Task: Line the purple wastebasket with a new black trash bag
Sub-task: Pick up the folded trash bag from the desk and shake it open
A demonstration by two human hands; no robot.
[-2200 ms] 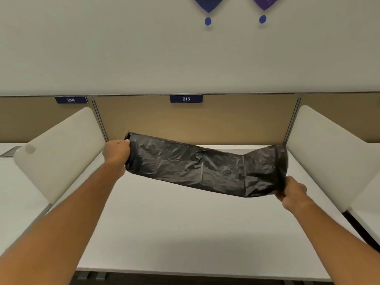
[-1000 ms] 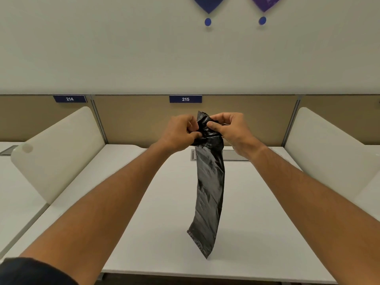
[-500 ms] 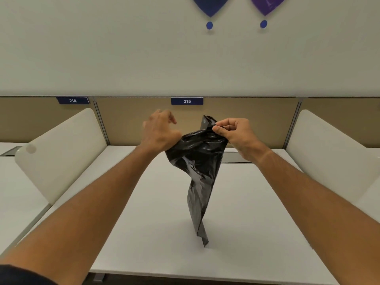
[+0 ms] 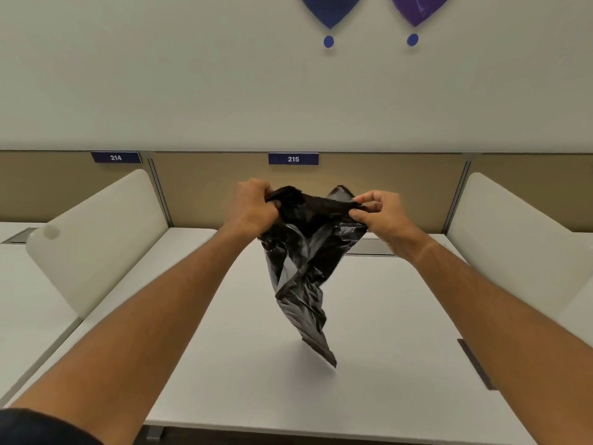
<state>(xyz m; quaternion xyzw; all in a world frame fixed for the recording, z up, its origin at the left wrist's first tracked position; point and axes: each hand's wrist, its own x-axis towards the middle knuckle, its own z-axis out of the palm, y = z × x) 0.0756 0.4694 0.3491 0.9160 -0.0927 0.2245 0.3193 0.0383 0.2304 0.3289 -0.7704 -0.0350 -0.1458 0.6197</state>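
A crumpled black trash bag (image 4: pixel 305 271) hangs in the air above the white desk (image 4: pixel 369 364). My left hand (image 4: pixel 253 207) grips the left side of the bag's top edge. My right hand (image 4: pixel 382 213) pinches the right side of that edge between thumb and fingers. The top is pulled apart into a wide mouth, and the bag narrows to a twisted tail pointing down at the desk. The purple wastebasket is not in view.
White curved side dividers stand at the left (image 4: pixel 96 239) and right (image 4: pixel 513 239) of the desk. A tan back panel carries the label 215 (image 4: pixel 293 159). A grey cable flap (image 4: pixel 369 247) lies at the back of the desk.
The bag went from being stretched sideways to hanging down from both hands. The hands then moved apart, spreading the bag's top edge open.
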